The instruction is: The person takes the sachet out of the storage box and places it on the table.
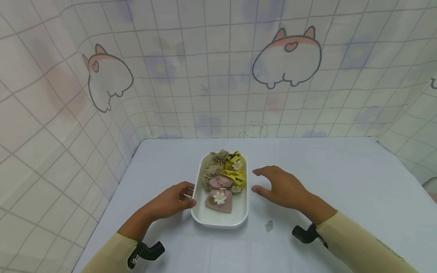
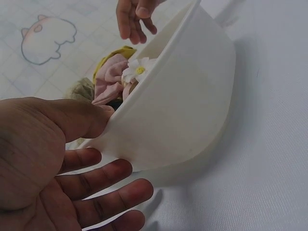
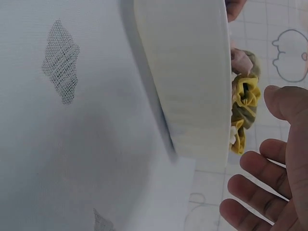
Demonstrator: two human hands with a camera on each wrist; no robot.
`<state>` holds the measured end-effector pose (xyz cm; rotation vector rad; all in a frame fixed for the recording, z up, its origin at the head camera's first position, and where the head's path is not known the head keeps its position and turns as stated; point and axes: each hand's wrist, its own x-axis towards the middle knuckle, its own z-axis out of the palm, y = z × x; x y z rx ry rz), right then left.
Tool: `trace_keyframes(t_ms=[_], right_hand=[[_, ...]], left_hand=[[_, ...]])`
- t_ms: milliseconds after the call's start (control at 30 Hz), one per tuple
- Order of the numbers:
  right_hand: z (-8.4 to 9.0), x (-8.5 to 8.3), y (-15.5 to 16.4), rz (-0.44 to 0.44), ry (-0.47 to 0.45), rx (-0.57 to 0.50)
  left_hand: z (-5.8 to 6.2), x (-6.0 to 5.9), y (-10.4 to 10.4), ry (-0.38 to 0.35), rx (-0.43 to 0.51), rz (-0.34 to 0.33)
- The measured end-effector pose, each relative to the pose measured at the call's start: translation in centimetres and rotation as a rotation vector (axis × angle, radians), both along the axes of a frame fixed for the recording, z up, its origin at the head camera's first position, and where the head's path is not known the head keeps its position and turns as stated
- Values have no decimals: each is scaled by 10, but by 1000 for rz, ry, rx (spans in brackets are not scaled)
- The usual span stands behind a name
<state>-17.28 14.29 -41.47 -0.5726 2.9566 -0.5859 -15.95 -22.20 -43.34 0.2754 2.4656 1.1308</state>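
A white rectangular tray [image 1: 218, 223] with rounded corners sits on the table. Small drawstring pouches lie in it: tan ones [image 1: 212, 171] at the back left, yellow ones [image 1: 233, 176] with white flowers at the right, and a pink one [image 1: 222, 208] with a daisy in front. My left hand [image 1: 172, 203] is at the tray's left side, thumb tip right at the rim and fingers loosely extended along the outer wall [image 2: 173, 106]. To the right of the tray, my right hand [image 1: 286, 189] hovers apart from it, thumb and fingers spread, holding nothing.
A pale cloth covers the table [image 1: 324, 170], with a small grey leaf-shaped patch [image 1: 269, 226] right of the tray. Checked curtains [image 1: 225, 68] with cartoon animals hang behind and along both sides. Each forearm carries a black wrist mount [image 1: 150, 251].
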Motion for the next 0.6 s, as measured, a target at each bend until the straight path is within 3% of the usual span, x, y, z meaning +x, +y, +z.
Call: trace_keyframes(t_ms=[600], right_hand=[[-6,-8,-15,31,51,-37]], left_hand=[[1,0,0,-20,14,4]])
